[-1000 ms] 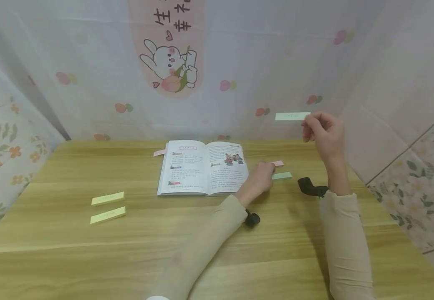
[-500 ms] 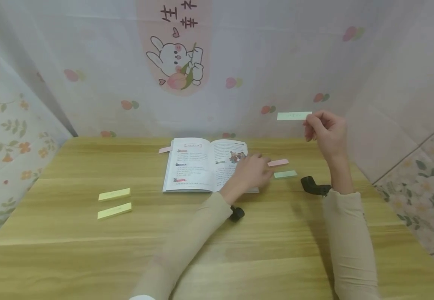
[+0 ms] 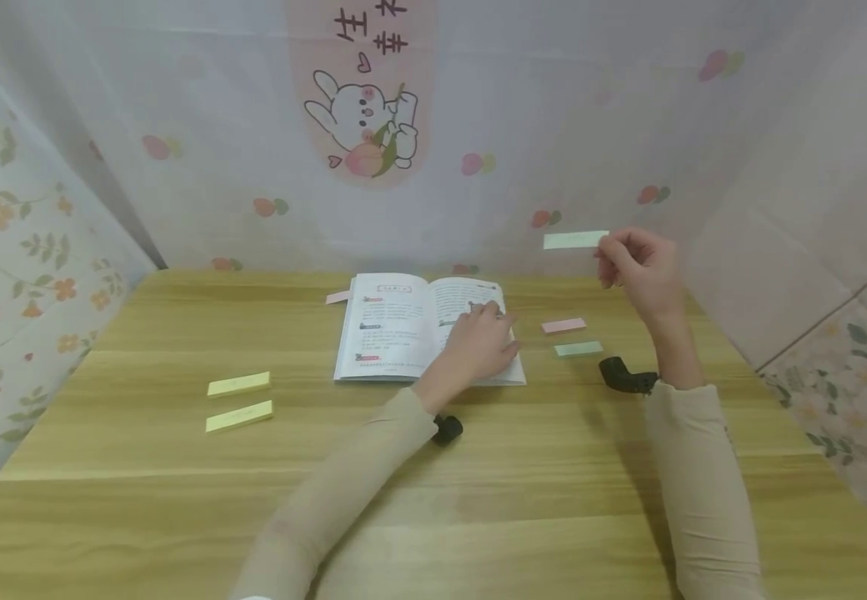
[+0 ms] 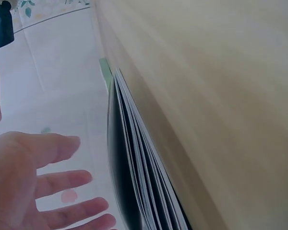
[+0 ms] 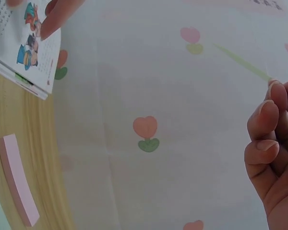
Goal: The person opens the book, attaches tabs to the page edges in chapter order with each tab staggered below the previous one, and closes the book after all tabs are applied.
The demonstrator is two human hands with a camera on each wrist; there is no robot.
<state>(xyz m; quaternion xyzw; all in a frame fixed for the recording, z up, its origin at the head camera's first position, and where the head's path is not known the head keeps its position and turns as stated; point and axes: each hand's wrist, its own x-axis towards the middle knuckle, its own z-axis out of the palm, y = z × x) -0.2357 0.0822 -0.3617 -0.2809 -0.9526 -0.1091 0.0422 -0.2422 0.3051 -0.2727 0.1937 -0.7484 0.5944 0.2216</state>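
An open book [image 3: 388, 329] lies at the back of the table, a pink sticky tab [image 3: 338, 297] sticking out of its left edge. Over its right page is my left hand [image 3: 474, 342], covering part of the print. In the left wrist view that hand's fingers [image 4: 62, 182] are extended and spread beside the page edges [image 4: 144, 167], holding nothing. My right hand [image 3: 642, 271] is raised at the right, pinching one end of a pale green sticky note strip [image 3: 572, 240] between thumb and fingers. Seen edge-on in the right wrist view, the strip [image 5: 242, 62] looks thin.
Right of the book lie a pink sticky note pad [image 3: 563, 325] and a green pad [image 3: 578, 349]. Two yellow pads [image 3: 238, 383] lie at the left of the table. A black wrist device [image 3: 624, 377] juts from the right wrist. A printed curtain [image 3: 516, 100] hangs behind the table.
My left hand has moved left from the pink and green pads onto the book's right page. My right hand keeps the strip raised, slightly shifted. The head view has turned a little.
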